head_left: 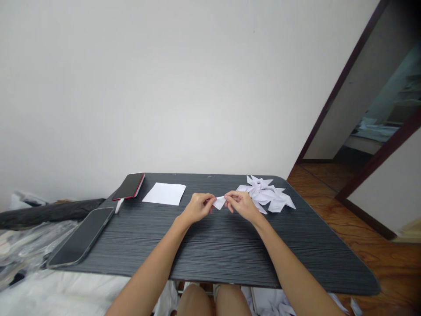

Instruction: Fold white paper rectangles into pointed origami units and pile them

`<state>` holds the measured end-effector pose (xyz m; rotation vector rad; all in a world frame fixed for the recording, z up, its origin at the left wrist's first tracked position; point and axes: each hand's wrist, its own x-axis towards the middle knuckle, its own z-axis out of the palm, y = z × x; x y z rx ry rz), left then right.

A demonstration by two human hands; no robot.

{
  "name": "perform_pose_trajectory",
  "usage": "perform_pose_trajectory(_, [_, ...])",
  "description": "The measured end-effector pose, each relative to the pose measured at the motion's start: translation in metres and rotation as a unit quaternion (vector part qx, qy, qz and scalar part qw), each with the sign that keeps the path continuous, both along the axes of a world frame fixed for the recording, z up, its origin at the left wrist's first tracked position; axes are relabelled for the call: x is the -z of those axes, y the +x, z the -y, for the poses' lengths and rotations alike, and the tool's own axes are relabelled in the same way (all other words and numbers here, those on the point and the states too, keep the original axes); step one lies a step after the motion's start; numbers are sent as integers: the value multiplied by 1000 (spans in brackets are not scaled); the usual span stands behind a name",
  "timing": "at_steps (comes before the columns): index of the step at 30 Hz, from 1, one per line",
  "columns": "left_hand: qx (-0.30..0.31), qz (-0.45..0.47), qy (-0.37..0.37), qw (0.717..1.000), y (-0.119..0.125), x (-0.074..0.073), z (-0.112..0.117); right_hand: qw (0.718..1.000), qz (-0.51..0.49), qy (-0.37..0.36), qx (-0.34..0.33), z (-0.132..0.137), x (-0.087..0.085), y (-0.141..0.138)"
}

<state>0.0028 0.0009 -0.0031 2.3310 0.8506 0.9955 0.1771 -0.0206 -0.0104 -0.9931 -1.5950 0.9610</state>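
Both hands meet over the middle of a dark striped table (pixel 210 245). My left hand (pixel 197 207) and my right hand (pixel 240 203) pinch the two ends of a small folded white paper piece (pixel 219 202), held just above the tabletop. Fingers of both hands are curled closed around it. Right behind my right hand lies a pile of folded white paper shapes (pixel 268 194). A flat white paper sheet (pixel 164 193) rests to the left of my hands.
A phone with a red case (pixel 129 186) lies at the table's back left corner, a cable running from it. A larger dark phone (pixel 82 237) sits at the left edge. A wall stands behind the table; an open doorway (pixel 378 127) and wooden floor lie at right.
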Motion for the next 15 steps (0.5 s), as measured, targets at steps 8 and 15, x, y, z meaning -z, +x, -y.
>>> perform_pose_trajectory(8, [-14, -30, 41, 999, 6, 4, 3, 999, 34, 5, 12, 1, 1, -5])
perform_pose_trajectory(15, [-55, -54, 41, 996, 8, 10, -1, 1000, -4, -18, 24, -6, 1, -3])
